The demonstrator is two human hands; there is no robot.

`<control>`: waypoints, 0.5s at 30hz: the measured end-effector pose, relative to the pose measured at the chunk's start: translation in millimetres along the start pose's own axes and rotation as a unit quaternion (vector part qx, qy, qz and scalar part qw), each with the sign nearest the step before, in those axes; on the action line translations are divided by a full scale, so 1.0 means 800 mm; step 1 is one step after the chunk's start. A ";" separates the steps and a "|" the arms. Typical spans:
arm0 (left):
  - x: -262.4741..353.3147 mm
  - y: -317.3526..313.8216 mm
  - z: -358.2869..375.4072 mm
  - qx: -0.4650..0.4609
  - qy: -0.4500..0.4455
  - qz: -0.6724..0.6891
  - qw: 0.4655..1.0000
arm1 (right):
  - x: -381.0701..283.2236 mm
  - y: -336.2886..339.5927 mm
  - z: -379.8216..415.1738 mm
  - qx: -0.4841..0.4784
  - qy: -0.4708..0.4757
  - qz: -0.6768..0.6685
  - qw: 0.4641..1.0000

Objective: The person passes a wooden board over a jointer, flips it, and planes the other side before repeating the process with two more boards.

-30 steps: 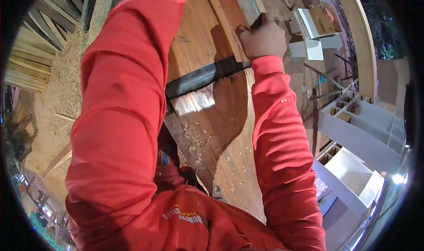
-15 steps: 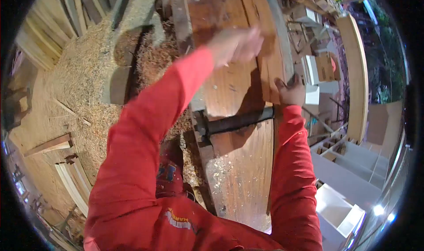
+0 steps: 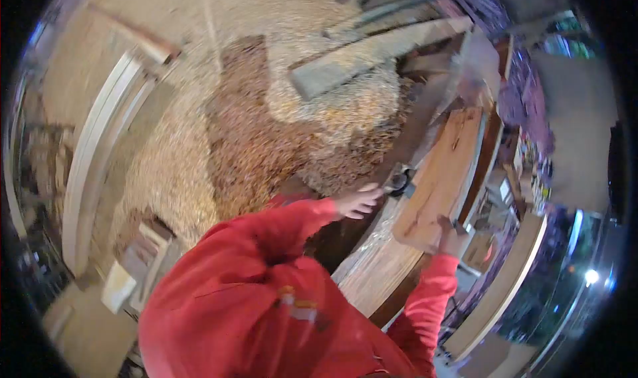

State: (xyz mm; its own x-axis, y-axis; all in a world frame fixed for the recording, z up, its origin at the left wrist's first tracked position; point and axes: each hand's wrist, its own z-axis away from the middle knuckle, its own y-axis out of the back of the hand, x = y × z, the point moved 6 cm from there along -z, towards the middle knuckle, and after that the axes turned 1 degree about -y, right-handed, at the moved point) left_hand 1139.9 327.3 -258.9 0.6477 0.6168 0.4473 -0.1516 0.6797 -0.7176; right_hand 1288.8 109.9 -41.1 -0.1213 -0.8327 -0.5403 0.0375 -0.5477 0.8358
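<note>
My left hand (image 3: 359, 202) is at the near side of the workbench, its fingers curled right at the end of a dark clamp (image 3: 401, 181). Much of the grip is blurred. A reddish-brown wooden board (image 3: 438, 178) lies lengthwise on the bench beyond the clamp. At the board's near right end, my right hand (image 3: 453, 237) grips its edge, thumb on the upper side. Paler wood (image 3: 372, 281), dusted with shavings, stretches along the bench toward my body.
Wood shavings (image 3: 259, 125) cover the floor to the left, with a thick offcut plank (image 3: 379, 52) across them. Long pale boards (image 3: 100, 158) lie at the far left. On the right stand a cardboard box (image 3: 478, 252) and a long upright plank (image 3: 502, 291).
My left hand has come down from above the board to the clamp end at the bench's side. My view has swung left. The right hand stays at the board's end.
</note>
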 end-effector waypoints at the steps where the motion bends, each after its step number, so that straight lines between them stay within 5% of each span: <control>1: 0.011 -0.042 0.051 -0.025 -0.029 0.011 0.999 | -0.004 0.003 0.052 -0.032 0.004 -0.056 0.998; 3: -0.032 -0.078 0.092 0.010 -0.090 0.068 0.994 | -0.001 0.015 0.168 -0.102 -0.002 -0.164 0.981; 5: -0.080 -0.098 0.171 0.060 -0.223 0.090 0.969 | 0.047 -0.001 0.246 -0.176 0.113 -0.150 0.966; 8: -0.184 -0.072 0.290 0.155 -0.283 0.194 0.926 | 0.010 -0.027 0.377 -0.332 0.123 -0.046 0.934; 12: -0.256 -0.008 0.412 0.267 -0.402 0.227 0.846 | 0.033 -0.113 0.472 -0.464 -0.044 -0.175 0.868; 14: -0.122 -0.113 0.348 0.342 -0.407 0.222 0.818 | -0.015 -0.047 0.305 -0.529 -0.108 -0.207 0.816; 15: -0.128 -0.111 0.353 0.355 -0.424 0.230 0.801 | -0.013 -0.060 0.306 -0.550 -0.130 -0.225 0.794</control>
State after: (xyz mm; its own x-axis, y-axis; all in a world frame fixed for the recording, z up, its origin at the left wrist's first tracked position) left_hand 875.9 315.7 -89.9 -0.2932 0.7104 0.6398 -0.8093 0.1719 -0.5617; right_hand 1045.6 164.7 -51.6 -0.5626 -0.5663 -0.6024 0.7582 -0.6438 -0.1029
